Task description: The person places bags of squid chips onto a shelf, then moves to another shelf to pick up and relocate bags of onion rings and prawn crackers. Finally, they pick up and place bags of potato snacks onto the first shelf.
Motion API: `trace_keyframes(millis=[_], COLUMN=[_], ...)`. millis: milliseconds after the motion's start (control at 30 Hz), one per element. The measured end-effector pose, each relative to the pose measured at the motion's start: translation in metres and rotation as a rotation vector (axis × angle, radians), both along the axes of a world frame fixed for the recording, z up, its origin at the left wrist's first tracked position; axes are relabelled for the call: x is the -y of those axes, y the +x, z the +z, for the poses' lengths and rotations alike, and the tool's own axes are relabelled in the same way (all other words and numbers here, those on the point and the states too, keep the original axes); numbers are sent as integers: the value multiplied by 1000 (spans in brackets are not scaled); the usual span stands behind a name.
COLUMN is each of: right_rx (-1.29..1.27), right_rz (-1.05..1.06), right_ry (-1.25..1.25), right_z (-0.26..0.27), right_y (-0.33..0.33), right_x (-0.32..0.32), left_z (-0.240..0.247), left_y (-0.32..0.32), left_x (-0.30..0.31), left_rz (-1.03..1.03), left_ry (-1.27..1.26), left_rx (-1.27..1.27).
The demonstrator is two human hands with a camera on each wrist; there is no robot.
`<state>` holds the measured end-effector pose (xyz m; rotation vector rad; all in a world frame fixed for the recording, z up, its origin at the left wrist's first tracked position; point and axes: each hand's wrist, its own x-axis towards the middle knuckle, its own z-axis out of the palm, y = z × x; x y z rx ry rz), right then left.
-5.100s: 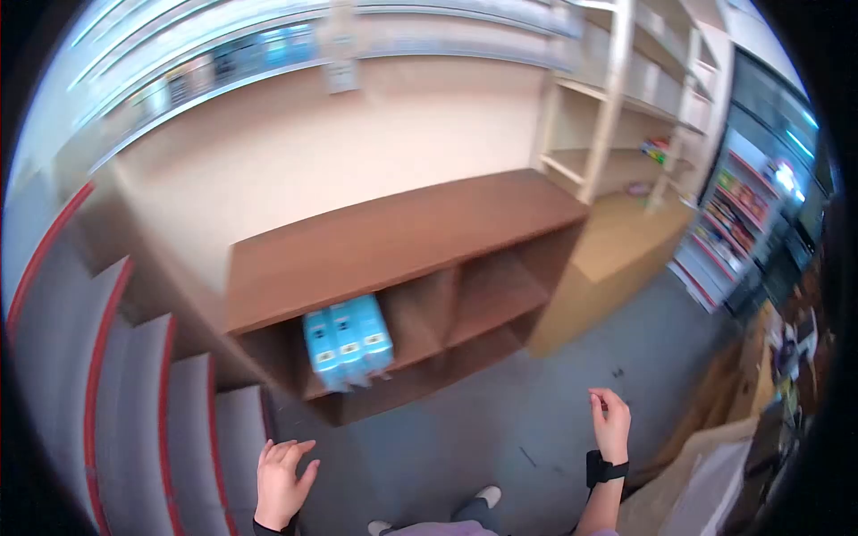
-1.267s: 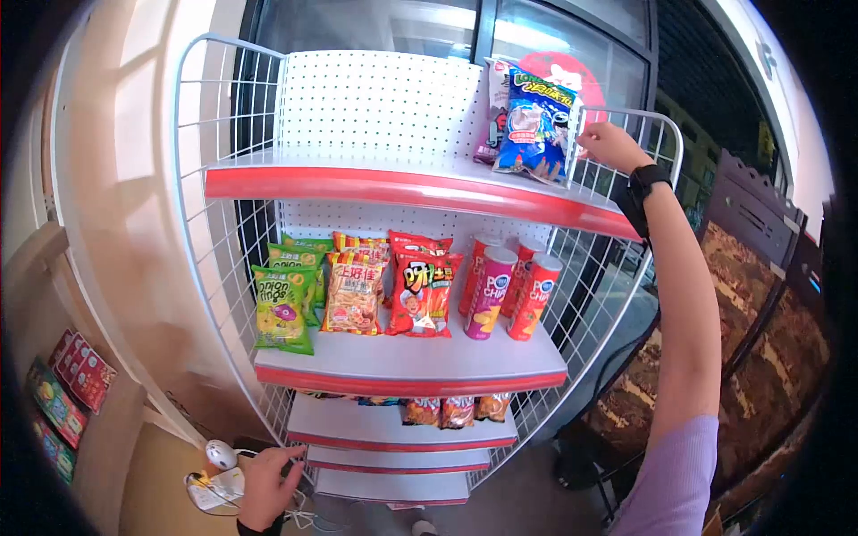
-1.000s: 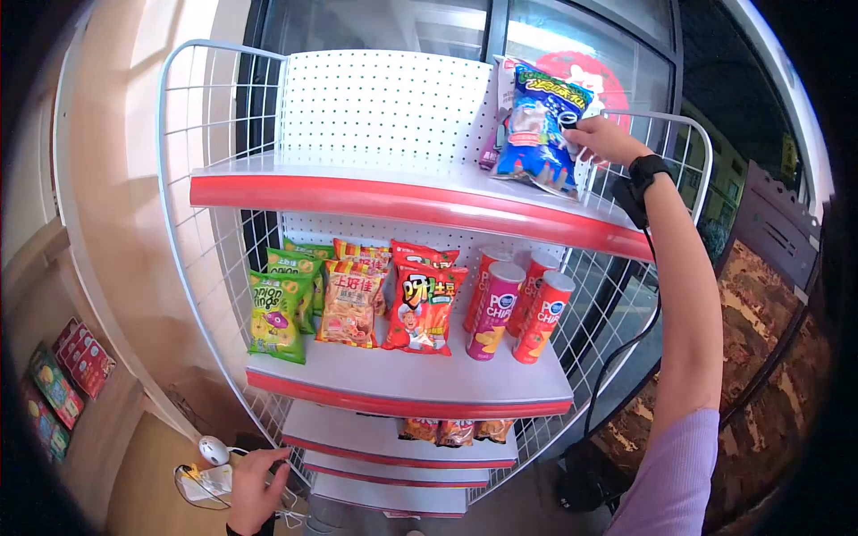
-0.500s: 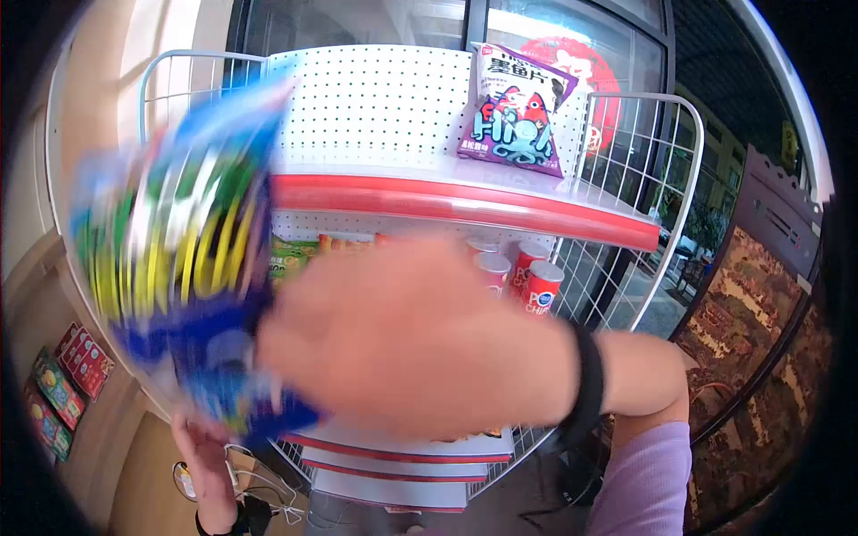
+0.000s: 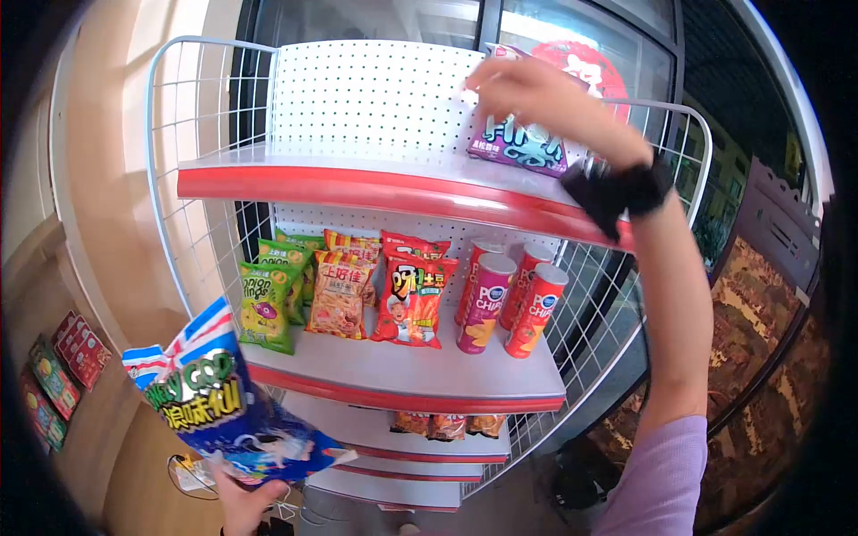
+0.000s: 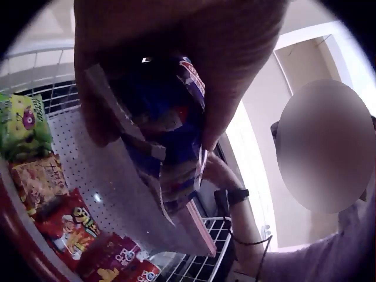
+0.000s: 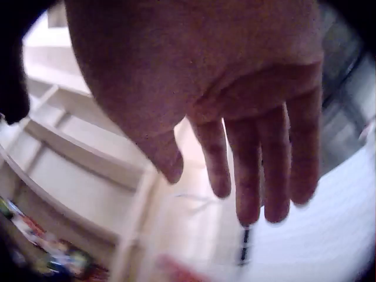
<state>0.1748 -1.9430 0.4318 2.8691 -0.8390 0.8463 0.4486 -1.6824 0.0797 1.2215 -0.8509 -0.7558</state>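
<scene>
My left hand (image 5: 241,502) grips a blue snack bag (image 5: 234,411) by its lower end, at the lower left of the head view. In the left wrist view that blue bag (image 6: 158,123) sits between the thumb and the fingers. Up over the top shelf, my right hand (image 5: 536,94) holds nothing. It overlaps a purple-and-white snack bag (image 5: 514,147) that leans at the shelf's right end, hiding much of its front. From the right wrist, the palm (image 7: 200,59) shows with its fingers extended.
On the second shelf (image 5: 429,373) stand green onion ring bags (image 5: 265,308), shrimp snack bags (image 5: 341,295), red snack bags (image 5: 416,299) and chip cans (image 5: 485,304). Wire side panels (image 5: 617,330) flank the rack. Orange snack bags (image 5: 447,425) lie lower down. A wooden shelf (image 5: 98,420) stands at left.
My right hand took the blue bag off the top shelf and swung it left and down. The left hand now has it, and the right is back up by the purple bag.
</scene>
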Motion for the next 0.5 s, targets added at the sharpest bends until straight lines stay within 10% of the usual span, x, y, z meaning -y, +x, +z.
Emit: trace_keyframes(millis=[67, 267, 400, 500], right_rx=[135, 161, 138, 112], right_rz=[-468, -921, -865, -810], right_ry=[-437, 168, 258, 293], right_z=[43, 50, 41, 42], right_y=[-55, -131, -128, -128], right_x=[75, 153, 172, 174], left_z=[-5, -88, -32, -81], left_y=[3, 43, 7, 13], left_x=[-5, -19, -33, -40], left_rz=[33, 252, 402, 437], left_ry=[28, -173, 62, -151], left_rx=[-72, -145, -19, -138])
